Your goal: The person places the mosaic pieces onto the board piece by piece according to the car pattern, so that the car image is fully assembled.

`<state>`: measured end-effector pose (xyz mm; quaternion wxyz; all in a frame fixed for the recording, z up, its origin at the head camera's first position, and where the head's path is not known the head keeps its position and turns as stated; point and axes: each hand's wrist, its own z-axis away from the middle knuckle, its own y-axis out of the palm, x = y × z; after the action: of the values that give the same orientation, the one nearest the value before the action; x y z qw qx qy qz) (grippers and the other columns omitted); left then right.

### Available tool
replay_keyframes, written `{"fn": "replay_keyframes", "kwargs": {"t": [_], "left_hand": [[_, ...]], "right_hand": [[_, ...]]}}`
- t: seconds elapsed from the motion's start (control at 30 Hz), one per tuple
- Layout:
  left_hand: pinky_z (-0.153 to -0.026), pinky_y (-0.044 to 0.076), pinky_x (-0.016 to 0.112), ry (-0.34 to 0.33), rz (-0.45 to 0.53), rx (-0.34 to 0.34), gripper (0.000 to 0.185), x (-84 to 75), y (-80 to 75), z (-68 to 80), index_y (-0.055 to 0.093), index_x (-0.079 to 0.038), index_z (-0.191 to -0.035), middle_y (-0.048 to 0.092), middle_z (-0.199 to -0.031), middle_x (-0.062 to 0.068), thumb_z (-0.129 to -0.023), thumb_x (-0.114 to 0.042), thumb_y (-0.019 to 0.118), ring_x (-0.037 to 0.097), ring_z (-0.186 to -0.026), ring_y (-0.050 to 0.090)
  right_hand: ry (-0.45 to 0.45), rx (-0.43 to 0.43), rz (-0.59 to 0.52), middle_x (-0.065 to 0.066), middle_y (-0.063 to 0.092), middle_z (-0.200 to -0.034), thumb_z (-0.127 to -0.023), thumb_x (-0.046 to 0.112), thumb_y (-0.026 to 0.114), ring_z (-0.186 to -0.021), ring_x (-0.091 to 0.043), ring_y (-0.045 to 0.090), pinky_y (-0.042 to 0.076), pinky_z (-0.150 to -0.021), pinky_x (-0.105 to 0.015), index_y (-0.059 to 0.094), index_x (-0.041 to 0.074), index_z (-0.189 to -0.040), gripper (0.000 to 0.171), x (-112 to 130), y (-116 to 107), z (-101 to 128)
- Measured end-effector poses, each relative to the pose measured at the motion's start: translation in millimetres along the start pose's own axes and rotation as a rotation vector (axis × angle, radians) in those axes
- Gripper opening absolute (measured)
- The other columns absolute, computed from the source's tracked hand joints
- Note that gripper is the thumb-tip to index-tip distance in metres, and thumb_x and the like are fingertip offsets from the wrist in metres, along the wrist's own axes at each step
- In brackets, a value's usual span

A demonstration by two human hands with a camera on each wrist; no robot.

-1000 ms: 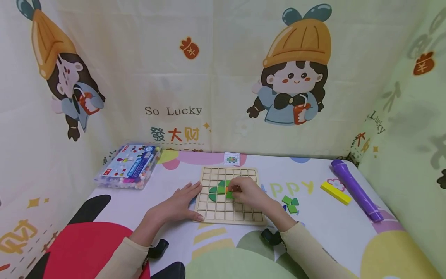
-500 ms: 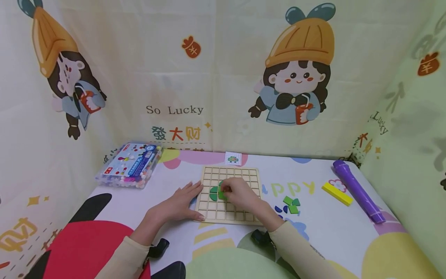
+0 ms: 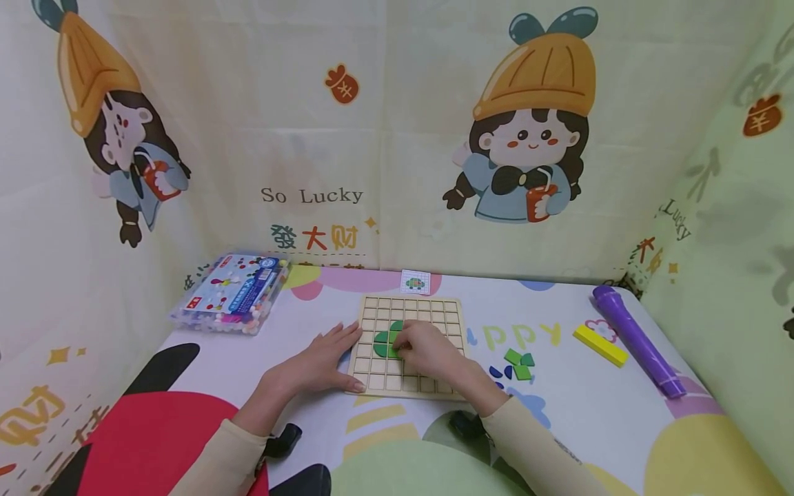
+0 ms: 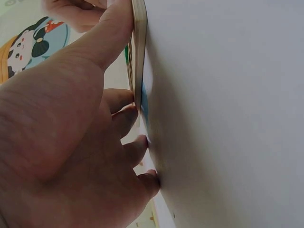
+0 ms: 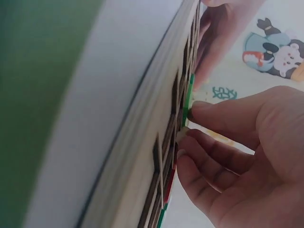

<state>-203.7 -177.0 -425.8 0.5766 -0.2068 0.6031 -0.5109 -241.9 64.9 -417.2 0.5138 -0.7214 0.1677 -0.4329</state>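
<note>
A wooden grid board point(image 3: 372, 382) lies on the table with green tiles point(image 3: 380, 344) set left of its middle, some rounded. My left hand point(image 3: 319, 358) rests at the board's left edge, fingers extended and thumb near the front corner; in the left wrist view the thumb point(image 4: 116, 33) lies against the board's edge. Over the board, my right hand point(image 3: 428, 350) has curled fingers and pinches at a green tile point(image 5: 188, 102), thumb and fingertips at the board's surface. That hand covers part of the pattern. Some red shows beneath its fingers in the right wrist view.
Right of the board lie loose green tiles point(image 3: 522, 372) and dark blue pieces point(image 3: 495, 372). Farther right are a yellow bar point(image 3: 599, 345) and a purple tube point(image 3: 639, 342). A small pattern card point(image 3: 415, 282) lies behind the board; a clear plastic box point(image 3: 229, 295) stands back left.
My right hand has shifted a little left across the board, and its fingertips are now at a tile nearer the rounded green ones. The left hand stays at the board's edge.
</note>
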Motion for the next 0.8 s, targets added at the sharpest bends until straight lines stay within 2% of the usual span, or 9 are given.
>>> {"fn": "replay_keyframes", "kwargs": {"t": [0.37, 0.8], "left_hand": [[-0.124, 0.011, 0.062, -0.018, 0.003, 0.001, 0.109, 0.2, 2.2, -1.4, 0.026, -0.015, -0.158, 0.018, -0.168, 0.002, -0.074, -0.058, 0.080, 0.034, -0.156, 0.008], [-0.124, 0.011, 0.062, -0.010, 0.002, -0.006, 0.110, 0.4, 2.8, -2.5, 0.026, -0.014, -0.158, 0.019, -0.168, 0.003, -0.073, -0.058, 0.080, 0.035, -0.156, 0.008]], "right_hand": [[-0.079, 0.015, -0.036, 0.002, 0.071, -0.092, -0.086, -0.002, 0.061, -0.077, -0.008, 0.055, 0.048, -0.068, -0.020, 0.079, 0.011, -0.098, 0.025, -13.4, -7.8, 12.4], [0.008, -0.001, -0.080, 0.002, 0.070, -0.091, -0.087, 0.000, 0.065, -0.079, -0.008, 0.055, 0.051, -0.071, -0.022, 0.077, 0.010, -0.100, 0.021, -41.0, -27.5, 37.3]]}}
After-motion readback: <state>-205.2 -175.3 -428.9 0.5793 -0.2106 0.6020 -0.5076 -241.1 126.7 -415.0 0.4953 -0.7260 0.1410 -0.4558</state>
